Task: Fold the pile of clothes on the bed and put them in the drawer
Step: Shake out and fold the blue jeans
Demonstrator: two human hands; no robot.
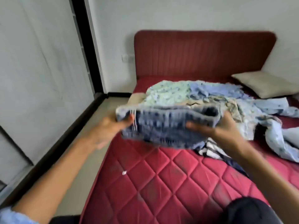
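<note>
Jeans (168, 125), folded into a thick bundle, are held up over the bed (161, 178), both hands on them. Left hand (110, 126) grips the left end, thumb on top near the frayed hem. Right hand (223, 128) holds the right end, thumb across the front, fingers curled behind. It's all a bit motion-blurred. Behind them the pile (202, 97) of unfolded clothes sits mid-mattress, mostly blue and green prints, with a striped piece (210, 149) poking out underneath. Pillow (265, 84) is by the headboard (202, 54).
</note>
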